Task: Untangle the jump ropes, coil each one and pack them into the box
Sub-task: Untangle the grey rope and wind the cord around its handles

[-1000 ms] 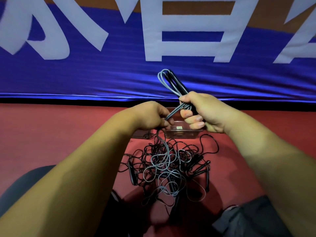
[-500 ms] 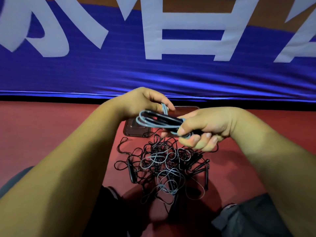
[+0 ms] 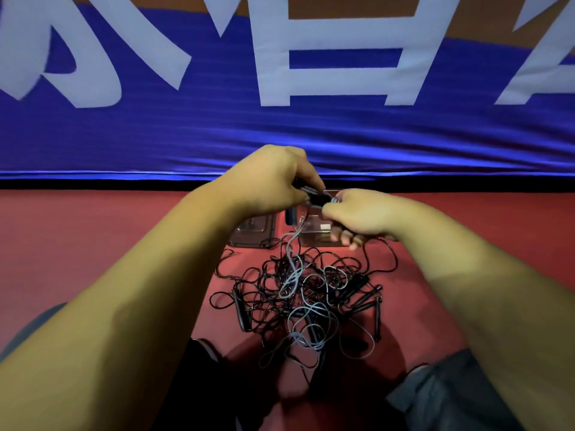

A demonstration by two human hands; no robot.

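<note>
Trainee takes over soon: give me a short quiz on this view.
1. True or false: the left hand is empty.
2. The grey cord hanging from the held bundle runs down to: A) a bag, B) the tangle on the floor, C) a wall hook.
3. Fill in: the lid lies to the ___ of the clear box.
Key: 1 false, it grips the bundle, as does the right hand; 2 B; 3 left.
</note>
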